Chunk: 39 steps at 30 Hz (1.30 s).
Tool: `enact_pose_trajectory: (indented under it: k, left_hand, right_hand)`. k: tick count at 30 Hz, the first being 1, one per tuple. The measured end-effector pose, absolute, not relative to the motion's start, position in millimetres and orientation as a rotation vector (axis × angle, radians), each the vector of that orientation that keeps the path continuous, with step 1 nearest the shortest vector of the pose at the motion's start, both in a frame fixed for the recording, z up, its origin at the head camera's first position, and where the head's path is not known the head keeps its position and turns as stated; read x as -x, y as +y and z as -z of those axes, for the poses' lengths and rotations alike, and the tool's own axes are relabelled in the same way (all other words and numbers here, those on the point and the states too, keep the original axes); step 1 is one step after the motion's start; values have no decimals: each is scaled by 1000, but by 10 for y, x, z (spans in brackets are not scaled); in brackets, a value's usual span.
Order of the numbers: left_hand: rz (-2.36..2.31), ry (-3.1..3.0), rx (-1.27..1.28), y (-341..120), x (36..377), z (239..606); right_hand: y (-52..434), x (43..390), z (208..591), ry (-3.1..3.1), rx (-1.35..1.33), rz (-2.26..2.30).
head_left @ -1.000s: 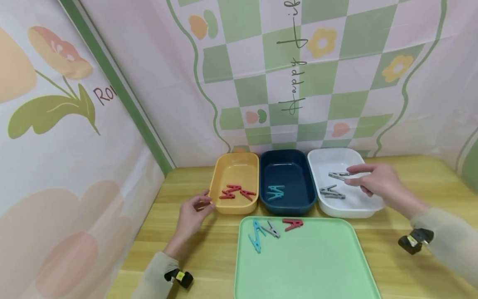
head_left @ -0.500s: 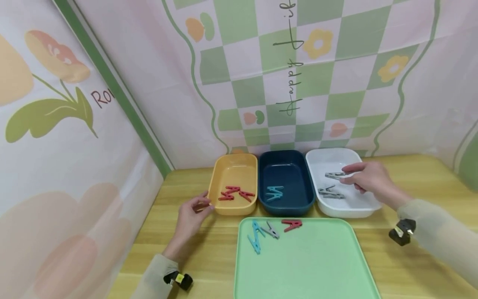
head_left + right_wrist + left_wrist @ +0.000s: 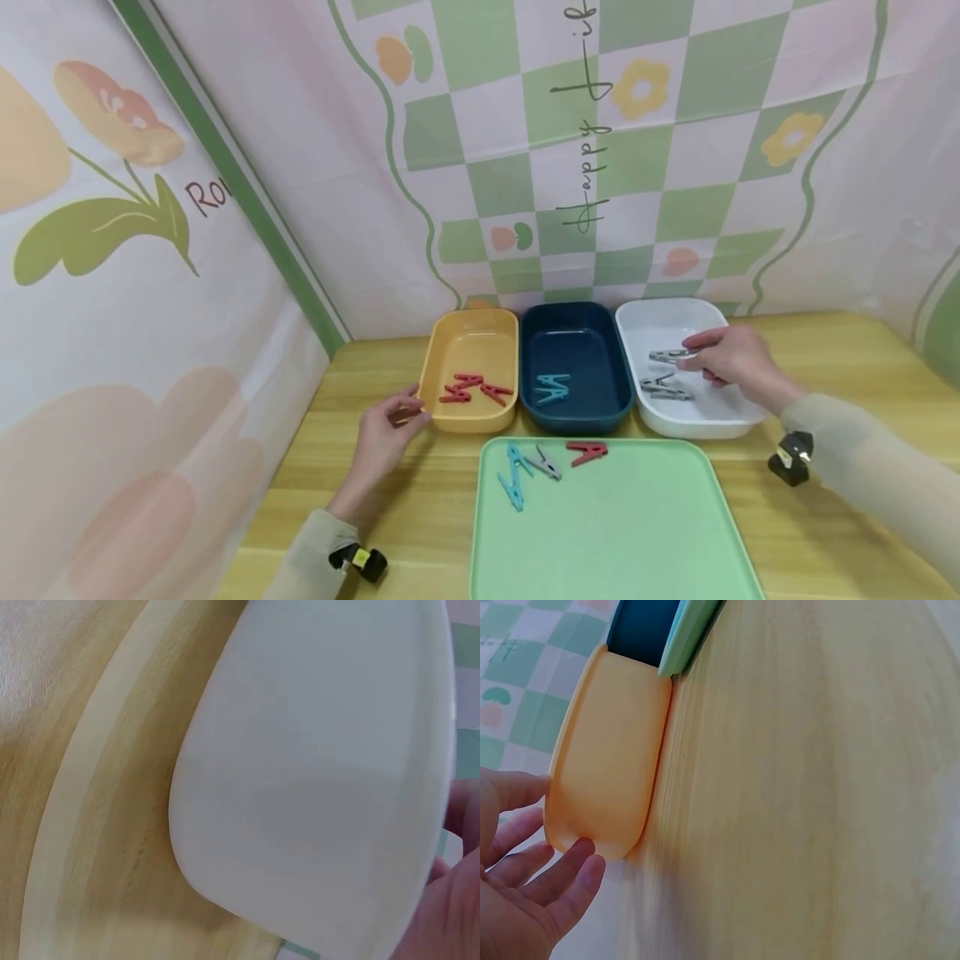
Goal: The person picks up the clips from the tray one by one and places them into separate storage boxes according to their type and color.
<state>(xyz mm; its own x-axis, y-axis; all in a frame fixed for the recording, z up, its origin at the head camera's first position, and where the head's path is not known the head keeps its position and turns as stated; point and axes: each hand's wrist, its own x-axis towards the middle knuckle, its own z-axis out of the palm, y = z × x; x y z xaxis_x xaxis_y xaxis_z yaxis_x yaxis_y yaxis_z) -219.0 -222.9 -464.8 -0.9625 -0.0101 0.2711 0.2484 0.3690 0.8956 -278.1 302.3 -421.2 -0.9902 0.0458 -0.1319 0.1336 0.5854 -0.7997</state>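
My right hand (image 3: 735, 360) pinches a grey clothespin (image 3: 666, 356) between thumb and fingertips, over the inside of the white bin (image 3: 675, 312). Below it in that bin lie other grey clothespins (image 3: 666, 389). In the right wrist view the white bin's outer wall (image 3: 307, 765) hides most of the hand. My left hand (image 3: 386, 433) touches the near left corner of the yellow bin (image 3: 468, 333), its fingers loosely bent. The left wrist view shows those fingertips (image 3: 577, 851) right at the yellow wall. Red clothespins (image 3: 468, 387) lie in the yellow bin.
Between those bins stands a dark blue bin (image 3: 577, 333) with blue clothespins (image 3: 552, 388). A green tray (image 3: 615, 525) lies in front, bearing blue clothespins (image 3: 513, 479), a grey one (image 3: 544, 462) and a red one (image 3: 587, 452). A patterned cloth (image 3: 562, 183) hangs behind the wooden table (image 3: 840, 358).
My right hand, still pinching the grey clothespin, has moved left and slightly farther into the white bin. The left hand has stayed at the yellow bin.
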Motion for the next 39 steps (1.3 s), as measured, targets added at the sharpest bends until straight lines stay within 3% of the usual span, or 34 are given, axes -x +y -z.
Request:
enact_pose_trajectory:
  k: [16,25,39]
  left_hand:
    - [1633,-2392,221,-2237,2207,4663]
    - [1645,-2381,164,-2085,2046,4417]
    - [1636,-2399,152,-2115,2091,4491]
  right_hand:
    - [2977,2572,4115,2739,-69,1416]
    - [2840,2193,4007,2809,20,1405]
    - [2432,1618,3967,2816,142,1603]
